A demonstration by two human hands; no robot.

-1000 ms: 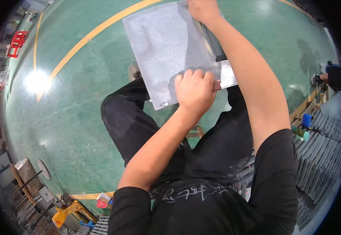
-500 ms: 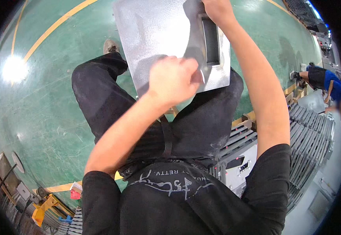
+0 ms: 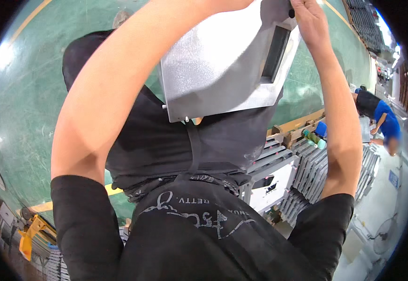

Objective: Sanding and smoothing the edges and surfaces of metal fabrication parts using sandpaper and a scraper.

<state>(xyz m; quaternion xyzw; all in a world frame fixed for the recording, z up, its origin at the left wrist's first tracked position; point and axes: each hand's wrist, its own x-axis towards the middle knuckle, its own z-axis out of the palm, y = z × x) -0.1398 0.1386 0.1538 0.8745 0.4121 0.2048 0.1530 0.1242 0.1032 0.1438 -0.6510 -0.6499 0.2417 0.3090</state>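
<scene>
A grey metal panel [image 3: 204,79], box-like with a folded edge, lies tilted across my thighs. Toward its right side is a dark rectangular opening [image 3: 275,54]. My right hand [image 3: 312,23] is at the panel's upper right edge, fingers closed there; its fingertips run out of the picture. A small round black piece [image 3: 292,13] shows beside that thumb; what it belongs to is unclear. My left hand [image 3: 229,3] reaches over the panel's far part, mostly cut off by the top border, so its fingers are hidden. Small pale pins [image 3: 187,119] stick out at the near edge.
Stacked grey metal frames [image 3: 307,168] stand to my right, beside a white panel [image 3: 272,187] with cutouts. A green bottle [image 3: 314,139] sits near a wooden pallet edge. A person in blue [image 3: 386,119] bends at the far right. Yellow equipment [image 3: 35,232] stands at lower left.
My left hand has moved from the panel's near part up to the top border. The panel has shifted right and toward me and turned slightly. My right hand has moved right with it.
</scene>
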